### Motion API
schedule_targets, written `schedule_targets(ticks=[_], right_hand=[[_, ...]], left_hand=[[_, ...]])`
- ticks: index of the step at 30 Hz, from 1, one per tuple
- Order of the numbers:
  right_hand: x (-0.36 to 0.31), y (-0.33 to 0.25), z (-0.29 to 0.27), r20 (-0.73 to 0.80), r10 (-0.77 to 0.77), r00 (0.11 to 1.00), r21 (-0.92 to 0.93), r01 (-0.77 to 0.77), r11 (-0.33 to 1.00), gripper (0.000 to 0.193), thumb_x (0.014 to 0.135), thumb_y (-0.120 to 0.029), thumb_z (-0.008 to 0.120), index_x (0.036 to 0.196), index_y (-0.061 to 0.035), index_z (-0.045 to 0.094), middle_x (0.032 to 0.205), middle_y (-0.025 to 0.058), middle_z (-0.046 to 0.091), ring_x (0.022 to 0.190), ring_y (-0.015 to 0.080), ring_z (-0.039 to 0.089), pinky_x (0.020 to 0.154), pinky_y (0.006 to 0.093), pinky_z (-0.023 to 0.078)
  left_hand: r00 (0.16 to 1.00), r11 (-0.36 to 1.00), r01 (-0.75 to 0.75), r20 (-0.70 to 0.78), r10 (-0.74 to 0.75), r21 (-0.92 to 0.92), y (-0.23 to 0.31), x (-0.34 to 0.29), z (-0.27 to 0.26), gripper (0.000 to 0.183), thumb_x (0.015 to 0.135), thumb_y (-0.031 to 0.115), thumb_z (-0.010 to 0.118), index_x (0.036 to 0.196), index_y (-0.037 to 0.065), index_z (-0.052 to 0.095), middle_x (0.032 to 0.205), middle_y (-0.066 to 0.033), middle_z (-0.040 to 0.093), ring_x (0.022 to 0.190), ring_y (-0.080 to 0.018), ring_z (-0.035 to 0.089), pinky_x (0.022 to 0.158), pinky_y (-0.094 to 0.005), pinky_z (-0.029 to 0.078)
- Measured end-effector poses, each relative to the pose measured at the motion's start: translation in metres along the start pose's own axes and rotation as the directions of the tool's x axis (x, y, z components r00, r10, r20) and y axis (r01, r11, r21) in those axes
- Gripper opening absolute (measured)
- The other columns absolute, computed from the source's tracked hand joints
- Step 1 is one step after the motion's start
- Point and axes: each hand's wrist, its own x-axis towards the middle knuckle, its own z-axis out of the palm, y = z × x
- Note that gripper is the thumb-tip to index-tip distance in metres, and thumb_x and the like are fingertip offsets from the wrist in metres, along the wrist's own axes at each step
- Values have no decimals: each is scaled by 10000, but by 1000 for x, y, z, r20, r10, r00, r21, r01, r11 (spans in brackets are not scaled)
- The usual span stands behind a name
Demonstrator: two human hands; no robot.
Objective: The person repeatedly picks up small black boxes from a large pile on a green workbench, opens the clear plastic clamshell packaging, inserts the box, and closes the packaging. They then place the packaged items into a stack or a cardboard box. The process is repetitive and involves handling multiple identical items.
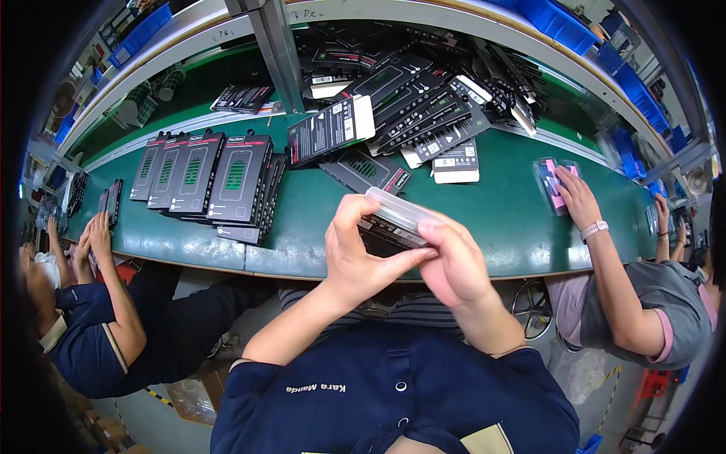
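Above the near edge of the bench, both hands hold a small dark box [383, 235] with a clear plastic tray [402, 211] at its upper side. My left hand [355, 250] grips the left end, thumb and fingers closed around it. At the other end my right hand [457, 261] is closed, its thumb pressing on the tray's right end. The two hands nearly meet below the box. Whether the tray sits inside the box or on top of it, I cannot tell. A flat black carton [367, 170] lies just beyond my hands.
Upright black cartons with green window patterns [240, 178] stand in rows at left on the green bench [299, 234]. A heap of cartons [423, 106] lies behind, near a metal post [274, 53]. Co-workers sit on both sides; one's hand [578, 198] touches a clear pink-and-dark pack [550, 181].
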Motion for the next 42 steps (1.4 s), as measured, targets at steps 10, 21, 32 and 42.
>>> schedule_targets(ticks=[10,21,32,42], right_hand=[[19,55,5,73,-715,696,-492,649,581,131,999,5,534,1130,6,536,1186,181,600,1071,199,589,947,322,474],[16,75,-23,342,-695,633,-549,735,399,499,894,153,596,1228,-98,322,1142,241,599,956,257,643,800,303,531],[71,36,8,851,-311,423,-467,881,-78,277,688,-79,834,804,-61,582,1019,124,664,927,329,651,787,433,505],[102,16,-32,629,-321,708,-747,437,-501,140,727,-150,789,795,-131,669,928,22,558,948,256,513,862,422,354]], left_hand=[[892,657,359,36,-451,-664,22,14,-9,150,991,-37,533,1074,28,427,1074,-160,612,999,-163,592,926,-304,475],[985,989,-97,-152,80,-107,-3,-1,-17,287,824,-20,773,936,49,517,983,-180,678,815,-269,634,705,-355,516],[855,842,512,5,-519,-171,-10,28,-108,684,914,-63,616,1528,-3,320,1389,-176,514,1263,-203,516,1075,-336,407],[948,777,-146,312,-68,612,-13,51,-100,582,710,155,835,1256,74,650,1408,-189,514,1347,-411,429,1112,-506,357]])
